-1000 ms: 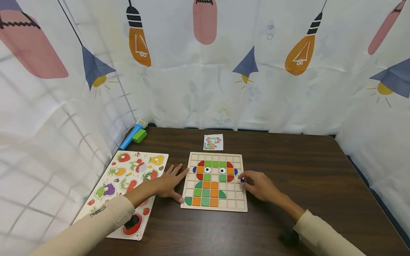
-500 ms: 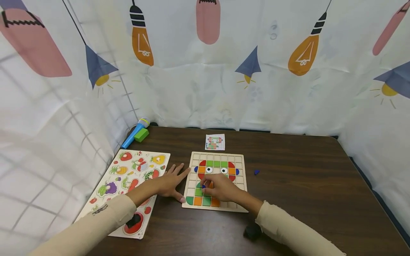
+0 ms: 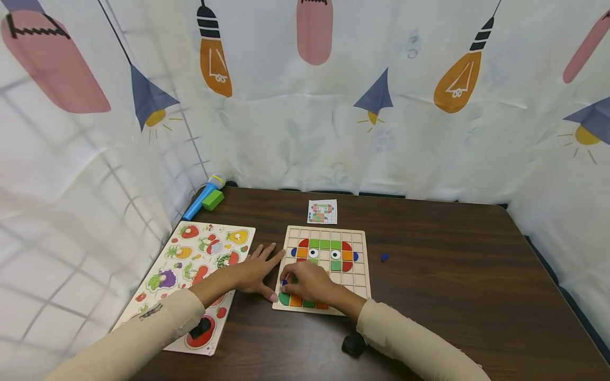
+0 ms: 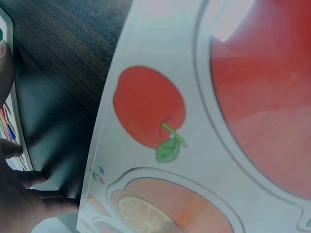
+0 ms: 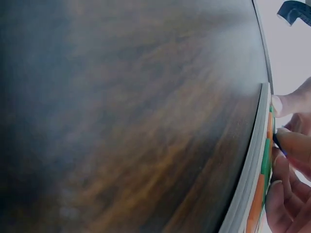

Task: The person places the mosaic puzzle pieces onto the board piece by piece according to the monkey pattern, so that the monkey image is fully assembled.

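Observation:
My right hand (image 3: 308, 281) is over the left side of a wooden grid board (image 3: 360, 280), pinching a small blue tile (image 3: 284, 282) between thumb and fingertips. In the right wrist view the blue tile (image 5: 278, 142) is close to the board's surface. Red, green, orange and blue tiles and two eye tiles (image 3: 335, 254) make a figure on the board; my right hand covers part of it. My left hand (image 3: 253, 272) lies spread at the board's left edge, its thumb at the lower left corner. Another blue tile (image 3: 384, 257) lies right of the board on the table.
A small picture card (image 3: 322, 211) with a similar figure lies behind the board. To the left is a fruit puzzle board (image 3: 167, 254), partly under my left arm. A blue toy microphone (image 3: 196, 204) and a green block (image 3: 213, 200) lie at the back left of the table (image 3: 448, 264).
My right hand picked up a blue tile from the board's right edge and carried it left across to the board's left columns. My left hand stays put at the board's edge.

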Demonstrator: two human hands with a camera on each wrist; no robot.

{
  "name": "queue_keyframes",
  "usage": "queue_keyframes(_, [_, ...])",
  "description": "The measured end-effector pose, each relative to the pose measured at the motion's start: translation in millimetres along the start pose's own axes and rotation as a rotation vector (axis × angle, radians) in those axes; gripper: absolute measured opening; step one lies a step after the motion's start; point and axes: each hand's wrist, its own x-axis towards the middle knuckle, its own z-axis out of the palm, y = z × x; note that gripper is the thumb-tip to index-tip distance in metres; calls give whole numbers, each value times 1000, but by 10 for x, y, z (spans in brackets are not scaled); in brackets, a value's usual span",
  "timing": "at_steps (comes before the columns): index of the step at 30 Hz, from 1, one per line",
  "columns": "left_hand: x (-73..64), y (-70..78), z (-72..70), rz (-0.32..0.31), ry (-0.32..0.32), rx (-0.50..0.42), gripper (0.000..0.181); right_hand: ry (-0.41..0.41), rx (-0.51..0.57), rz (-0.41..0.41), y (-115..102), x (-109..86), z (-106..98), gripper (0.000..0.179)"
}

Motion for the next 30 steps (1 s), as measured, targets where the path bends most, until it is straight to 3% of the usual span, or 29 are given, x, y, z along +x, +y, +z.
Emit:
queue_keyframes(7, [11,-3,4,-11,-12,4,114,12,-81,-28,-10,15,-14,21])
queue_keyframes(11, [6,5,0,-11,-13,0,114,12,-79,-24,15,8,-60,24])
queue_keyframes(18, [2,4,2,-16,-18,-5,114,-23,-90,-36,55,12,-122,10])
queue_keyframes(30, [-3,22,-7,-20,-16,-8,113,-44,-110,-41,25,57,-136,13])
